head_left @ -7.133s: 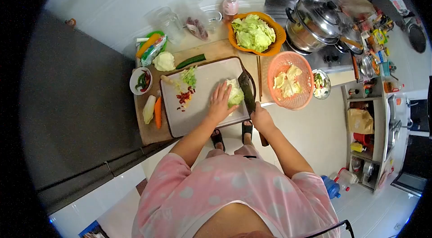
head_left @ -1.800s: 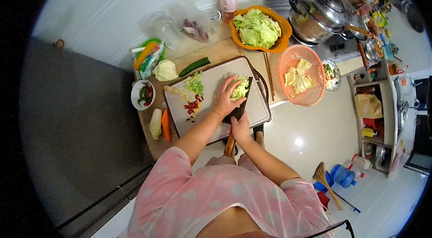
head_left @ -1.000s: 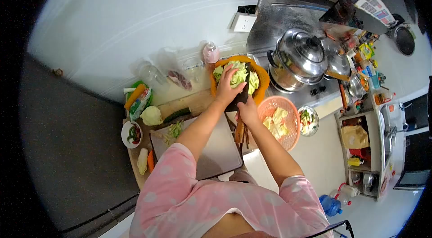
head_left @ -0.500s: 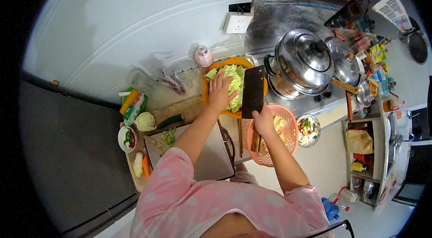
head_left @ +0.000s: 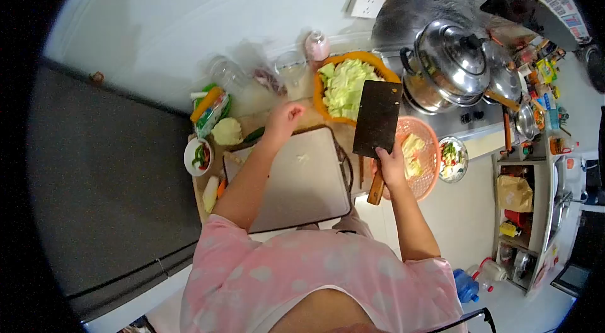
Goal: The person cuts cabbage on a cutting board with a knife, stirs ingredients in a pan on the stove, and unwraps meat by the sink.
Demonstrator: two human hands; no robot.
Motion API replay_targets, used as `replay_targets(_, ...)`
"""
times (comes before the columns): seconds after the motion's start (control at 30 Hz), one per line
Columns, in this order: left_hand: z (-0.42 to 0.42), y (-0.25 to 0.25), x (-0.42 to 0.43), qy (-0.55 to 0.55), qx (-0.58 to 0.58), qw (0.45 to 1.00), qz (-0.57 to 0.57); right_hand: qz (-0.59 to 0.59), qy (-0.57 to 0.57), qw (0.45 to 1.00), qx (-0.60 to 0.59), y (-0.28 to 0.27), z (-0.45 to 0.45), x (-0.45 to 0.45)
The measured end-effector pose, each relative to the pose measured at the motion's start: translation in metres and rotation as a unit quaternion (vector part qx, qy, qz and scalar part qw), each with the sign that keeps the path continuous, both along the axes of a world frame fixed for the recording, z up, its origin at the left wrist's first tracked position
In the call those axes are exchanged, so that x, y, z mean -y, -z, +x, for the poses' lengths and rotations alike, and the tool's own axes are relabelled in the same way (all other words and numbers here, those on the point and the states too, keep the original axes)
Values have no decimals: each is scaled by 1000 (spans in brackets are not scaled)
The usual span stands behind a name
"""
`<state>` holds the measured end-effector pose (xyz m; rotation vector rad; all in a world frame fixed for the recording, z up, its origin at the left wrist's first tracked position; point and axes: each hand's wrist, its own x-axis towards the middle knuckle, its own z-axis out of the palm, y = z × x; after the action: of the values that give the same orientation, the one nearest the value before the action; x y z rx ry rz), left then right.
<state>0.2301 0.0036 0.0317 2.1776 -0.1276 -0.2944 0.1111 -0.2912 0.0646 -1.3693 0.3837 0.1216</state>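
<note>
My right hand (head_left: 392, 166) grips a cleaver (head_left: 378, 117) near the base of its dark, broad blade. The wooden handle (head_left: 375, 189) sticks out below the hand. The cleaver hangs beside an orange basin (head_left: 320, 98) heaped with torn cabbage leaves (head_left: 348, 86), covering part of the rim. Above the far edge of a cutting board (head_left: 293, 185), my left hand (head_left: 287, 120) has its fingers curled in, and nothing shows in them. A few pale scraps (head_left: 303, 158) lie on the board. The left forearm hides part of the board and a cucumber (head_left: 253, 136).
Right of the board are a pink colander (head_left: 430, 172) with pale yellow pieces and a glass bowl (head_left: 465, 160) of chopped vegetables. A steamer pot (head_left: 450, 65) stands on the stove. To the left sit a white bowl (head_left: 190, 166) with peppers and a half cabbage (head_left: 227, 132).
My left hand has lifted off the cabbage leaves, moved left toward the board and curled its fingers. The cleaver has shifted slightly away from the basin. The whole view has shifted.
</note>
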Motion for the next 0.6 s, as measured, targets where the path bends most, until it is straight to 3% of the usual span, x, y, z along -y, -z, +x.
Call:
replay_targets(0.1,-53,48,-16,134,63,983,108,14,-24,1000,-12,16,-29,-10)
replay_targets(0.2,-85,71,-16,180,154,969,69,-35,-31,998,-38,23,-54,-25)
replay_targets(0.47,-122,87,-36,225,164,958,71,-16,-9,999,-35,32,-102,-55)
replay_targets(0.57,-133,88,-48,176,186,966,46,-162,-54,985,-27,37,-113,-65)
replay_targets(0.6,-134,86,-52,151,193,969,25,-314,-99,944,0,60,-116,-62)
